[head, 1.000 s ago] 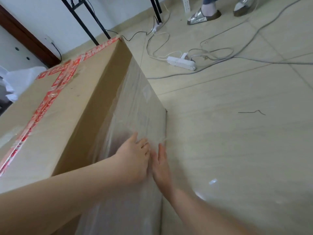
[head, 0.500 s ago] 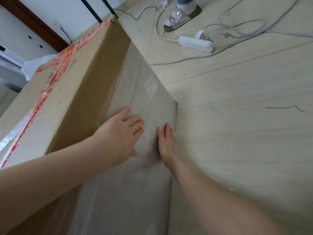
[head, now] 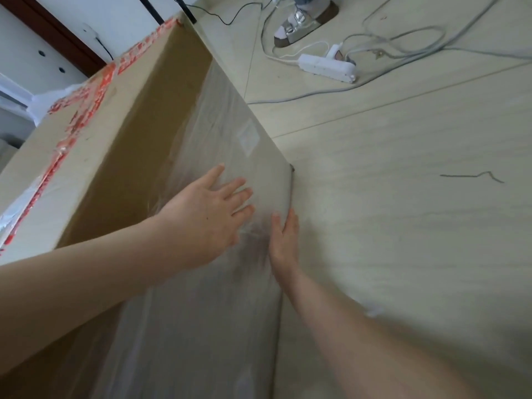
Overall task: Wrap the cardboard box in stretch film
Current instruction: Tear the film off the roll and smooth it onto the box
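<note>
The cardboard box (head: 95,156) stands on the floor (head: 403,226), its side face covered in stretch film (head: 218,133). The left hand (head: 207,214) lies flat on the film, fingers spread and straight. The right hand (head: 283,240) presses straight fingers along the box's lower edge, beside the floor. A power strip (head: 328,67) lies well apart.

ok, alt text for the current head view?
Left hand and right hand press flat on stretch film over the side of a cardboard box. Red tape runs along its top; a power strip, cables and a sandalled foot lie on the floor beyond.
</note>
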